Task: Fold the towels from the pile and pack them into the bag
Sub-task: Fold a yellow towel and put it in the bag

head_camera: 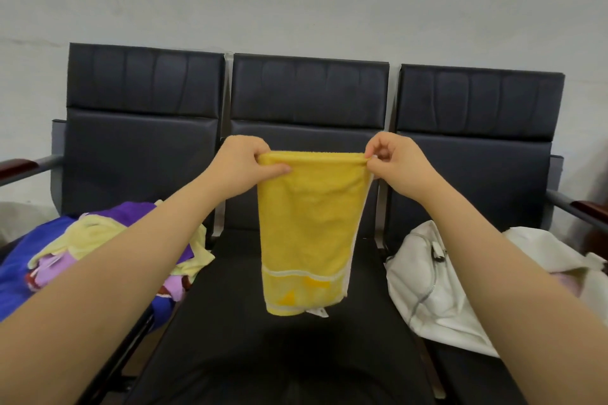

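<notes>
**A:** What's on the far left?

**B:** A wooden armrest (16,165) of the bench (309,89). Next comes the pile (98,250) on the left seat. It is a loose heap of blue, purple, pale yellow and lilac towels, and some spill over the seat's front edge.

**A:** And the left hand (240,168)?

**B:** It's raised in front of the middle backrest. The fingers are curled and the thumb is to the front, pinching the top left corner of the towel (309,230).

**A:** Where is that towel?

**B:** It is held up between both hands and hangs straight down over the middle seat. It's yellow and seems doubled over along the top edge. There is a paler band near the bottom and a white tag at the lower edge. The lower edge looks clear of the cushion, which has a shadow on it underneath.

**A:** The right hand (401,164)?

**B:** It's level with the left. Thumb and forefinger nip the top right corner, and the other fingers are curled in.

**A:** What's further right?

**B:** The bag (427,289), which is white with a zip and lies slumped on the right seat, partly behind the right forearm. I can't tell what's inside it. Beyond it is the other armrest (589,207).
</notes>
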### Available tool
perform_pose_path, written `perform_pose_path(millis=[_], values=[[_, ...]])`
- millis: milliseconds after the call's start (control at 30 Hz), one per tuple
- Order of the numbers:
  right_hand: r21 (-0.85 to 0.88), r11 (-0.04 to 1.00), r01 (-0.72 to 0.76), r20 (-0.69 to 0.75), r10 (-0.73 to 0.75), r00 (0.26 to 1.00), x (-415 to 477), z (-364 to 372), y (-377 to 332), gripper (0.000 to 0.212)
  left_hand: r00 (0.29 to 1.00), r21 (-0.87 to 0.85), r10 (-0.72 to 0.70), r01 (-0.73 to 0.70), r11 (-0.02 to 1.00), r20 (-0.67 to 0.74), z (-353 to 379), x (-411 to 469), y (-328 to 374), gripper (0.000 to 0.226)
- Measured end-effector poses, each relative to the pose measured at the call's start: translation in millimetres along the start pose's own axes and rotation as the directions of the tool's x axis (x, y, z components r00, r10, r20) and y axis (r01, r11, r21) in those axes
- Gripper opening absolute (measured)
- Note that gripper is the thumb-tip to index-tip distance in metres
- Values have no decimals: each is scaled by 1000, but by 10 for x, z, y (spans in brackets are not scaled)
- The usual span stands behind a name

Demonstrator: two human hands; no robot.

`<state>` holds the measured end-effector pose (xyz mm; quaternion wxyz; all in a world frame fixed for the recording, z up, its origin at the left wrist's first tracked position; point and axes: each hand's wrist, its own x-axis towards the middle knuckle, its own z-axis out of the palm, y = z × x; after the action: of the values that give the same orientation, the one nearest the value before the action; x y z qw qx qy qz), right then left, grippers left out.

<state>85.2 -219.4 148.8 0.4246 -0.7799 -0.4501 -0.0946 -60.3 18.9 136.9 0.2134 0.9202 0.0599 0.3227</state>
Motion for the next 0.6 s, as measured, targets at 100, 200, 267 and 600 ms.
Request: perform_pose_path(millis=[100,200,267,600], values=[[118,993,5,61,-12,998,17,-16,-87,21,989,-198,-63,36,979,-133,-2,4,83,32],[168,986,-7,46,0,999,42,17,-178,35,984,-241,-72,31,970,-161,-16,27,120,31],[264,962,-68,14,67,998,63,41,-183,40,984,-260,-65,20,965,-166,-2,32,140,33],[70,950,-304,-135,311,941,212,322,168,27,948,-403,-306,314,860,86,229,171,-104,11]])
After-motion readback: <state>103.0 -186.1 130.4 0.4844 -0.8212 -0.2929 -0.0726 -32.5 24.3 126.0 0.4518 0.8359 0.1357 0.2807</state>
